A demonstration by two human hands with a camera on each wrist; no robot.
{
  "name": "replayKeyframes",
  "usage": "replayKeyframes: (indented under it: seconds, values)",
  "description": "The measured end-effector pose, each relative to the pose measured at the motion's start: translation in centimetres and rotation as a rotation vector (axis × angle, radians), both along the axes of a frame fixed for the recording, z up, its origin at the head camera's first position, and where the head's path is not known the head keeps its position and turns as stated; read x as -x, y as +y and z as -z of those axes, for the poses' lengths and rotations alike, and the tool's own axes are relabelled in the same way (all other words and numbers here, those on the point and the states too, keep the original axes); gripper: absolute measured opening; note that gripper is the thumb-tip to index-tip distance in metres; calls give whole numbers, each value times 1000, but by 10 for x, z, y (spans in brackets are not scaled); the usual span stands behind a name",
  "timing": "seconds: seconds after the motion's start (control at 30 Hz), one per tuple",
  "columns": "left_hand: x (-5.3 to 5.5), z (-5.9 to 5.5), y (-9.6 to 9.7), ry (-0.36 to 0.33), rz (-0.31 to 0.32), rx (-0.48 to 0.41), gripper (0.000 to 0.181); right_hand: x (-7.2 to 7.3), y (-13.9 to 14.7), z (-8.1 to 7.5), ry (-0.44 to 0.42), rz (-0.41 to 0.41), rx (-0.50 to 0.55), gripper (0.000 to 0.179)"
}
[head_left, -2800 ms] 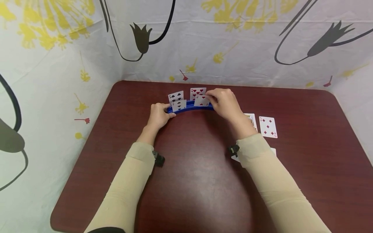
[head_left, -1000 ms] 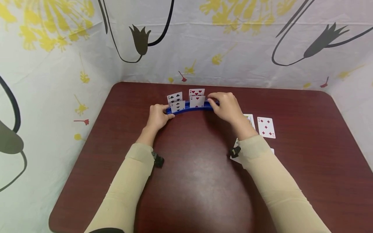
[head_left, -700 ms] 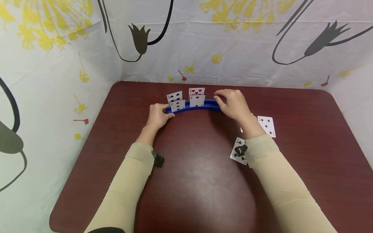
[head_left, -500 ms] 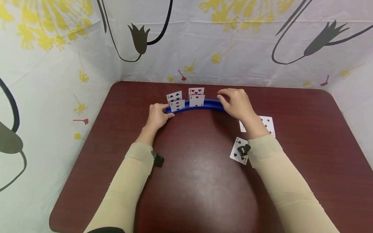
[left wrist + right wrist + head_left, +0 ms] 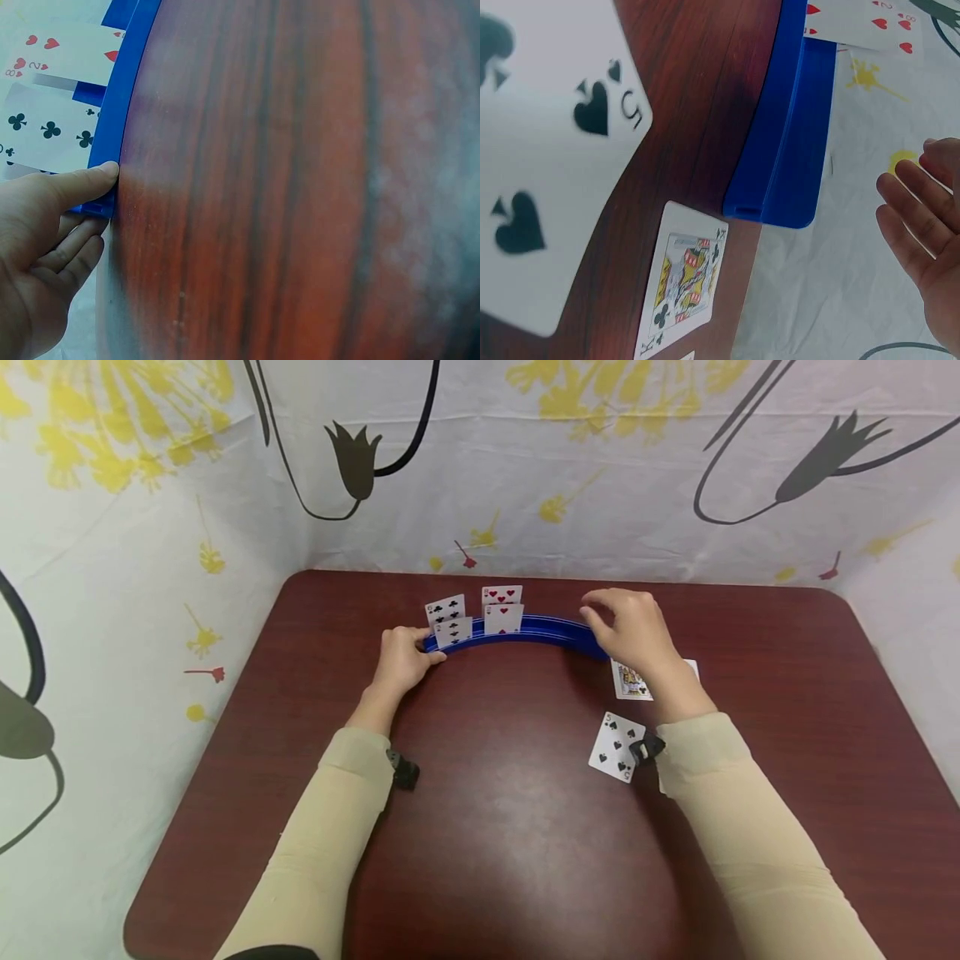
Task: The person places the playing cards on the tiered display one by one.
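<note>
A curved blue card holder (image 5: 551, 628) stands near the table's back edge. Toward its left end are two clubs cards (image 5: 453, 632), one behind the other. Beside them the two of hearts (image 5: 502, 619) stands in front of the eight of hearts (image 5: 501, 594). My left hand (image 5: 401, 660) pinches the holder's left end, with the thumb (image 5: 97, 178) on its front edge. My right hand (image 5: 633, 625) hovers by the holder's right end with loosely bent fingers. Nothing shows in it in the right wrist view.
Face up on the table lie the five of spades (image 5: 615, 746) and the king of clubs (image 5: 630, 680). Another card (image 5: 692, 667) is mostly hidden behind my right forearm. A printed cloth (image 5: 450, 460) hangs behind the table.
My right hand has let go of the two of hearts, now standing in the holder, and moved right past the holder's end. My left hand has stayed on the left end.
</note>
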State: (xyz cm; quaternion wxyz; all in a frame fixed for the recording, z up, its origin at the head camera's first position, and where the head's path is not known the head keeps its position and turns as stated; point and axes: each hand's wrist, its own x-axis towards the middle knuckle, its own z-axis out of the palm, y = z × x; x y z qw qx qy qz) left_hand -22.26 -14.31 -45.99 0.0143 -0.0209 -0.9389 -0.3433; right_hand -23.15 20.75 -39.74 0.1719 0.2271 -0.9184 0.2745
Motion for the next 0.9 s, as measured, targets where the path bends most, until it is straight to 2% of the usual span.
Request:
replayKeyframes:
  seconds: [0.3,0.9]
  values:
    - [0,0,1,1,1,-9,52,-6,16,0,-15,37,-14,20]
    - [-1,-1,2,-11,-4,-2,52,-13,46,1,-15,58,-19,19]
